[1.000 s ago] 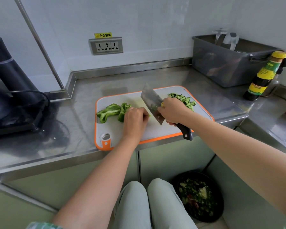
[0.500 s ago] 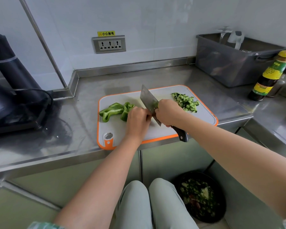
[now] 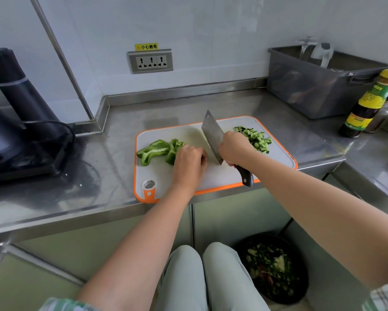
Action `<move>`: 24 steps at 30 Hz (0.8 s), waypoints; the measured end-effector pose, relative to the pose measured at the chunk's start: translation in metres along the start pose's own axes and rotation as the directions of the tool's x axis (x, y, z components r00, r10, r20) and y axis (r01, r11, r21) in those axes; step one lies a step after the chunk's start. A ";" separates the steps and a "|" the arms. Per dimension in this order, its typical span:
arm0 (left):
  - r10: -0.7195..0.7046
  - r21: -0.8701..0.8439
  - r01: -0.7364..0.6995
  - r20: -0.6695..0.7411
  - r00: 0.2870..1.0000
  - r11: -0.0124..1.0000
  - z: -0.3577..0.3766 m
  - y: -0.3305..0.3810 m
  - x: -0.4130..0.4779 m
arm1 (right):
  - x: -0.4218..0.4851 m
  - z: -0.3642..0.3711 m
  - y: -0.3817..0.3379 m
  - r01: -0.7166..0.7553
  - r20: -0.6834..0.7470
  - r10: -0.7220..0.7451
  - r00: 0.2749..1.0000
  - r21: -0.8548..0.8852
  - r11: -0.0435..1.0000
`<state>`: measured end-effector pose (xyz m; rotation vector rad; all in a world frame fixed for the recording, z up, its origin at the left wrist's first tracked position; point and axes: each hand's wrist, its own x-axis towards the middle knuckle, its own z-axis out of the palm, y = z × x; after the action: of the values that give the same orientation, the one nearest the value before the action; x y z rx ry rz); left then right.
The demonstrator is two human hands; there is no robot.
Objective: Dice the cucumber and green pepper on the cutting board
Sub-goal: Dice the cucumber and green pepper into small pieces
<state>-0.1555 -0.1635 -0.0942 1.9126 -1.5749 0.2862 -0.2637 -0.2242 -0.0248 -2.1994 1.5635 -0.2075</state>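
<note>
The right hand [image 3: 234, 149] is wrapped round the dark handle of a cleaver [image 3: 212, 136]. Its broad, dull steel blade stands on edge, with the long axis running from the handle near the person away and leftward, so the squared tip points at the back wall. Just left of the blade, the left hand [image 3: 189, 163] rests knuckles-up with its fingers curled under. What they press is hidden, so I cannot tell whether they hold anything. Against that hand's left side lies the green pepper [image 3: 157, 150], in glossy curled strips stretching leftward. Beyond and right of the right hand sits a heap of small diced cucumber [image 3: 254, 138]. All of this lies on a flat white cutting board [image 3: 278, 158] with rounded corners and an orange rim, set on a brushed steel counter [image 3: 98, 176]. Further right stand a grey plastic bin [image 3: 312, 90] and a dark bottle [image 3: 365, 108] with a yellow cap.
</note>
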 end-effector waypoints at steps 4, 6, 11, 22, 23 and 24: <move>0.031 -0.016 -0.031 -0.048 0.998 0.999 0.003 0.000 0.001 | 0.000 -0.009 0.016 -0.016 0.001 0.016 1.000 0.097 0.995; 0.039 -0.007 -0.040 -0.073 0.997 0.999 0.003 -0.001 0.002 | -0.003 -0.013 0.017 0.015 -0.004 -0.014 1.000 0.161 0.987; -0.011 0.060 0.023 -0.192 0.981 0.998 -0.010 -0.009 0.000 | -0.015 -0.001 0.005 0.050 0.086 -0.070 0.994 0.214 0.975; -0.267 0.212 0.300 -0.171 0.949 0.930 -0.028 -0.025 -0.015 | -0.014 -0.005 0.027 0.002 0.044 -0.010 0.999 0.183 0.983; -0.290 0.211 0.318 -0.153 0.945 0.924 -0.027 -0.026 -0.015 | -0.016 -0.002 0.025 0.033 0.064 -0.046 0.997 0.202 0.979; -0.306 0.198 0.328 -0.136 0.942 0.924 -0.026 -0.028 -0.016 | -0.019 0.002 0.021 0.059 0.093 -0.081 0.992 0.214 0.975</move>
<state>-0.1279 -0.1334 -0.0922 2.2472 -1.1807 0.4235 -0.2883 -0.2117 -0.0330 -2.0680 1.3456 -0.2666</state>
